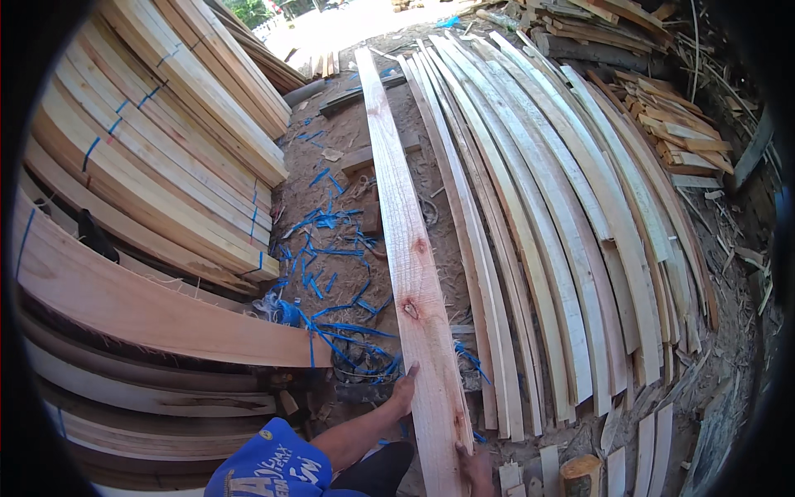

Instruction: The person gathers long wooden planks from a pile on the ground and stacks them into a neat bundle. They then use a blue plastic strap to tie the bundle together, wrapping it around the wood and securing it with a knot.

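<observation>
A long pale wooden plank [406,257] with reddish knots runs away from me, from the lower middle of the view toward the top. My left hand [403,389] grips its left edge, thumb showing on top and the fingers hidden beneath. Closer to me, my right hand [474,470] is closed on the right edge, near the lower rim. Right of this plank, many long boards [530,190] lie side by side in a broad row.
Tall stacks of boards [157,157] tied with blue strapping stand at the left. Scraps of blue strap [319,224] litter the dirt ground. A wood block [381,155] lies under the plank. Split offcuts [679,124] are heaped far right; a short log [580,474] sits near right.
</observation>
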Demonstrator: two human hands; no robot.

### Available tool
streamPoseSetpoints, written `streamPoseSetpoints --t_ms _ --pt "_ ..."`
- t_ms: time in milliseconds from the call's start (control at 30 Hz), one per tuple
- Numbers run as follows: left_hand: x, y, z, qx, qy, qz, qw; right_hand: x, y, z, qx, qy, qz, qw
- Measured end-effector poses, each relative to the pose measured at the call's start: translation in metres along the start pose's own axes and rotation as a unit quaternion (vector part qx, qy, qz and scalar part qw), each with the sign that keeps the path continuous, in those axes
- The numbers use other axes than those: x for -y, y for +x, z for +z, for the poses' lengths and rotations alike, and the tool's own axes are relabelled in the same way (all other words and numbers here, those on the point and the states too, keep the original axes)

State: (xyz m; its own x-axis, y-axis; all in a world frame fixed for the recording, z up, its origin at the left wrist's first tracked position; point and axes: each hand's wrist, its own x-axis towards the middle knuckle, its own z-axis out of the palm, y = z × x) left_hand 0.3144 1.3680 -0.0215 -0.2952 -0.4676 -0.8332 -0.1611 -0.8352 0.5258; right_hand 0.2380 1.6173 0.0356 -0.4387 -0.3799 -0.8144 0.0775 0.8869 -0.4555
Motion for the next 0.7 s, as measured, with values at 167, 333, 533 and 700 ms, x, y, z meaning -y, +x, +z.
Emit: streamPoseSetpoints --t_ms 167,333,533,700 --pt "0.088 0.058 -0.005 -0.124 0.124 -0.029 0.984 -0.040 0.080 0.023 0.030 0.065 0.021 0.997" --pt "0.114 0.087 -0.035 0.025 0.045 0.023 0.998 -0.075 0.106 0.052 0.013 0.075 -0.049 0.996" --pt "0.177 0.088 -0.014 -0.098 0.253 -0.105 0.957 -0.180 0.082 0.147 -0.189 0.296 -0.089 0.932" --pt "0.232 0.110 -0.049 0.042 0.156 -0.077 0.984 -0.316 0.070 0.220 -0.188 0.693 0.246 0.651"
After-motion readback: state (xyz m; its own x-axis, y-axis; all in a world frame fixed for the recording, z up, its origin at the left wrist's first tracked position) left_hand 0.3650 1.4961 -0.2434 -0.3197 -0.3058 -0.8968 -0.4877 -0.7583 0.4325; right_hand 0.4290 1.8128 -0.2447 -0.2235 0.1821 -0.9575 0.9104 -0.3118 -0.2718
